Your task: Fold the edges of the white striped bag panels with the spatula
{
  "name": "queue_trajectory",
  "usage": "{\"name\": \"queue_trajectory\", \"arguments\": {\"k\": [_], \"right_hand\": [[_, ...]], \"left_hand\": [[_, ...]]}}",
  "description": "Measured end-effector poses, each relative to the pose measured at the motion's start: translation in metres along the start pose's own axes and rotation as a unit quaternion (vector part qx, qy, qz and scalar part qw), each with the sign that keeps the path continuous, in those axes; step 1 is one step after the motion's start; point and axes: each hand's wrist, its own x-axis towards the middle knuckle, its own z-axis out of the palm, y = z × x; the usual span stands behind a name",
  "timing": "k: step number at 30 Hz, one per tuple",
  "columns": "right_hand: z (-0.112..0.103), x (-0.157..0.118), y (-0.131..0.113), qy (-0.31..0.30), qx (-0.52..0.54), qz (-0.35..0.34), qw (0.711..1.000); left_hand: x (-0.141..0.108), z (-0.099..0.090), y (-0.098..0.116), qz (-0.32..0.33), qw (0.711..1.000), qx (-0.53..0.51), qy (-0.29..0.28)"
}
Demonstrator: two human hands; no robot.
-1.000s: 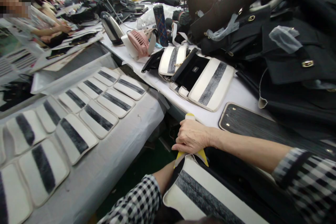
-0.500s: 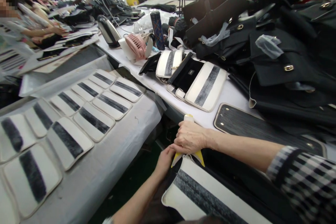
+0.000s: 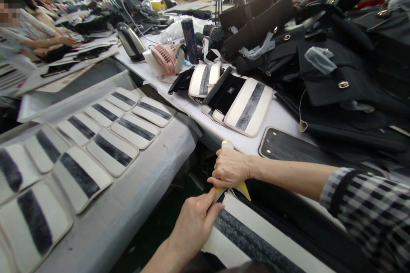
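My right hand point(image 3: 232, 168) is closed in a fist round a white-and-yellow tool point(image 3: 227, 144). Its handle end sticks up above the fist, and a pointed yellow-edged wing shows below it. Under the tool lies the corner of a white panel point(image 3: 238, 209) with a dark grey stripe, with black material beside it. My left hand point(image 3: 197, 219) pinches at the panel's upper left edge, its thumb on top and its fingertips against the tool's left wing. What lies between those fingers is partly hidden.
Striped white panels point(image 3: 112, 151) lie in rows on the covered table at left. Bag parts point(image 3: 246, 106), a pink fan point(image 3: 164, 59) and a kettle point(image 3: 130, 42) stand on the white table. Black bags point(image 3: 326, 64) are piled at right. A co-worker's arm point(image 3: 48, 42) shows at far left.
My left hand has moved up and right, bringing its thumb over the panel's edge. My right hand stays closed on the tool in nearly the same place. The view has shifted slightly.
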Motion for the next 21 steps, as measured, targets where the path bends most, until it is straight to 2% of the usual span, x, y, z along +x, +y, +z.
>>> {"name": "queue_trajectory", "arguments": {"k": [7,21], "right_hand": [[-0.005,-0.007,-0.009,-0.016,-0.01,0.061,0.998],[-0.01,-0.016,-0.028,-0.046,-0.023,0.178,0.983]], "left_hand": [[0.001,0.002,-0.004,0.017,0.999,0.041,-0.02],[0.001,0.002,-0.005,0.052,0.997,0.059,-0.012]]}}
